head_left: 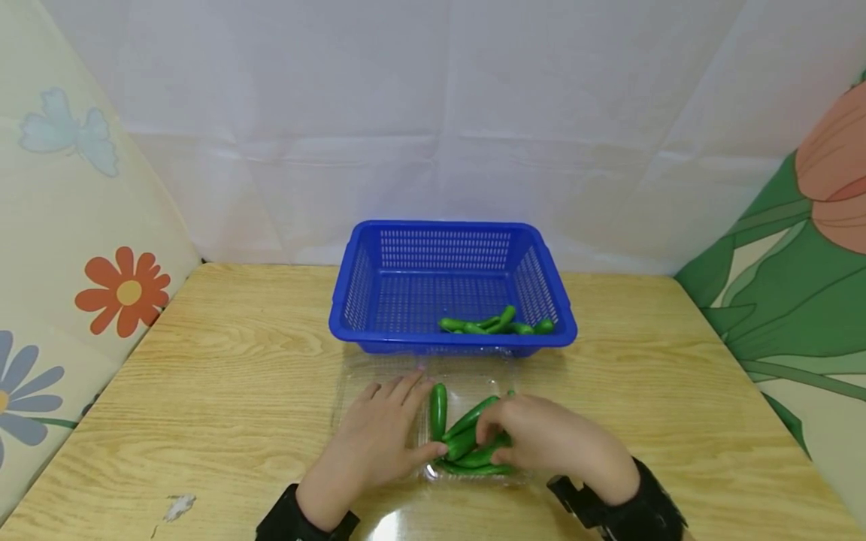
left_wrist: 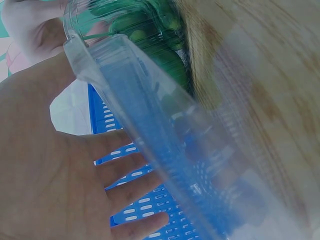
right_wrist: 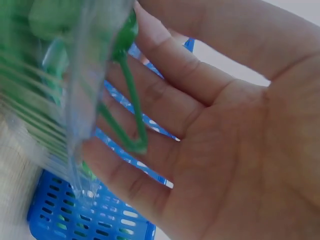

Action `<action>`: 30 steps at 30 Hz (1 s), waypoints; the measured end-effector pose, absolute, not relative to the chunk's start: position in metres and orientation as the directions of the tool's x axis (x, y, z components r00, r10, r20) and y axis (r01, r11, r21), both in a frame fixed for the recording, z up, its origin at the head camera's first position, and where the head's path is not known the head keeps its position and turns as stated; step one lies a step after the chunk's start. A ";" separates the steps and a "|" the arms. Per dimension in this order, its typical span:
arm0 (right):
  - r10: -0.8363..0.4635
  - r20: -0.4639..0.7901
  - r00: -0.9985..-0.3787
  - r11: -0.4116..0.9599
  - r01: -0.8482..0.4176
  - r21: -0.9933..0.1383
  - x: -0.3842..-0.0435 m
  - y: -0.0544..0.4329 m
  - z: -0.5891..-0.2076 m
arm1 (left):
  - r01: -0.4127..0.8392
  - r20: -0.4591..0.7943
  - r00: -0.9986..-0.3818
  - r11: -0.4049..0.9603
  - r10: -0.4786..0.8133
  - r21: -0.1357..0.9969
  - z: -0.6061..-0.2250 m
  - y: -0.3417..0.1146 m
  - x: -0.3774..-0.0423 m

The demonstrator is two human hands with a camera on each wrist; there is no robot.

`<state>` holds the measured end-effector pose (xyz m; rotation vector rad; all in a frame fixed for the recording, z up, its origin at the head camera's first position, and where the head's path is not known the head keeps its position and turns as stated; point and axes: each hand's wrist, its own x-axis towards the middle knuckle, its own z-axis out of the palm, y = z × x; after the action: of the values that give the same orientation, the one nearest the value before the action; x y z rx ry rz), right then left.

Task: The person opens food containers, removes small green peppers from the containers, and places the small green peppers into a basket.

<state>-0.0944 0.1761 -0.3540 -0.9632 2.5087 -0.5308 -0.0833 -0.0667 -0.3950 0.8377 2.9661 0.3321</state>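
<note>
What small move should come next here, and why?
Probably the right hand should tuck the peppers fully inside the clear box: the right wrist view shows a green stem poking past its rim, while the left hand is at its left edge.

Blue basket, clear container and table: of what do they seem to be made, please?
Blue basket: most likely moulded plastic with a light sheen, judging by its even colour and regular slots.
Clear container: apparently thin, glossy plastic; it is see-through, with ribbed walls and bright reflections.
Table: wood or a wood-look covering, slightly glossy; grain and a reflection show, but which remains open.
</note>
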 end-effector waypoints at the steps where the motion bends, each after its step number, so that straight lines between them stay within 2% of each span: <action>1: -0.693 -0.233 -0.682 0.692 -0.539 -0.480 -0.094 0.175 -0.355 | 0.513 0.019 -0.853 0.831 0.522 0.214 -0.395 -0.067 -0.083; 30: -0.696 -0.274 -0.664 0.694 -0.523 -0.496 -0.090 0.164 -0.367 | 0.504 -0.006 -0.855 0.834 0.518 0.224 -0.395 -0.067 -0.084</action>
<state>-0.0898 0.1645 -0.3671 -0.9413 2.4575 -0.5265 -0.0841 -0.0668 -0.3948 0.8221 2.9450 0.3320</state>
